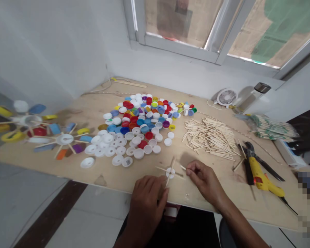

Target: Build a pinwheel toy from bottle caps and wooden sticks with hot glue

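Observation:
Near the front edge of the table lies a white bottle cap (170, 173) with several thin wooden sticks standing out from it like spokes. My left hand (149, 193) is beside it, fingers bent, pinching the near spoke between thumb and fingers. On the other side, my right hand (205, 181) holds a short wooden stick (183, 167) between thumb and fingertips, its free end pointing left toward the cap. Behind the hands spreads a heap of bottle caps (141, 129) in white, blue, red and other colours. A pile of loose wooden sticks (210, 137) lies behind my right hand.
To the right lie a yellow glue gun (260, 175) and black-handled cutters (249, 151). Spoked cap wheels (64, 139) sit at the left; a smaller wheel (186, 109) is at the back. A white fan (226, 97), a bottle (253, 98) and bagged sticks (272, 126) stand farther right.

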Available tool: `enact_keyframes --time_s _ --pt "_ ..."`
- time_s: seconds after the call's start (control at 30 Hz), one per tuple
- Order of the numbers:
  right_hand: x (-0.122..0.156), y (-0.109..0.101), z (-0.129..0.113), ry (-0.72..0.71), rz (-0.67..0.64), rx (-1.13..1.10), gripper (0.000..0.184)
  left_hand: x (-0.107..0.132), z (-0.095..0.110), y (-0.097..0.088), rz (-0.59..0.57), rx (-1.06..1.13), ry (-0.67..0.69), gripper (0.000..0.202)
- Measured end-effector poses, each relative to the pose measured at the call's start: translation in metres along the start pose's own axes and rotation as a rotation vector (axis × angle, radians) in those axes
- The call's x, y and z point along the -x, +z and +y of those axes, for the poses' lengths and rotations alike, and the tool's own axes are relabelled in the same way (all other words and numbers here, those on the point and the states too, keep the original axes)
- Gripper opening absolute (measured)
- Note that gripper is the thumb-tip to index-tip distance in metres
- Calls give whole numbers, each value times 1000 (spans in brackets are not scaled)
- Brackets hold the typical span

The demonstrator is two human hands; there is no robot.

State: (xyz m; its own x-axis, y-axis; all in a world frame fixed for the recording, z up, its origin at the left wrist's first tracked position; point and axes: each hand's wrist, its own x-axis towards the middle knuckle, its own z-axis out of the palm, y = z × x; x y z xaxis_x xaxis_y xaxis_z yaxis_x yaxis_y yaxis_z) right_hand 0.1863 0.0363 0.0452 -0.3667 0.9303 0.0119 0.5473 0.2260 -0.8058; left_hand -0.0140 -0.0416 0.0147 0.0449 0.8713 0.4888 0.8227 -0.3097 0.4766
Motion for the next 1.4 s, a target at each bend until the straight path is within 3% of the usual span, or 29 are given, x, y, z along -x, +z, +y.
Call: enact_keyframes --time_s 0.23,0.5,1.4 --pt "-2 4 -1 -100 -57 140 10 -4 -4 1 -66 18 -25 16" --pt "-1 6 1 -152 -66 198 10 -12 -2 4 -12 31 -17 16" --pt "-3 10 -3 -211 -75 267 11 -10 -3 1 -56 47 -45 16"
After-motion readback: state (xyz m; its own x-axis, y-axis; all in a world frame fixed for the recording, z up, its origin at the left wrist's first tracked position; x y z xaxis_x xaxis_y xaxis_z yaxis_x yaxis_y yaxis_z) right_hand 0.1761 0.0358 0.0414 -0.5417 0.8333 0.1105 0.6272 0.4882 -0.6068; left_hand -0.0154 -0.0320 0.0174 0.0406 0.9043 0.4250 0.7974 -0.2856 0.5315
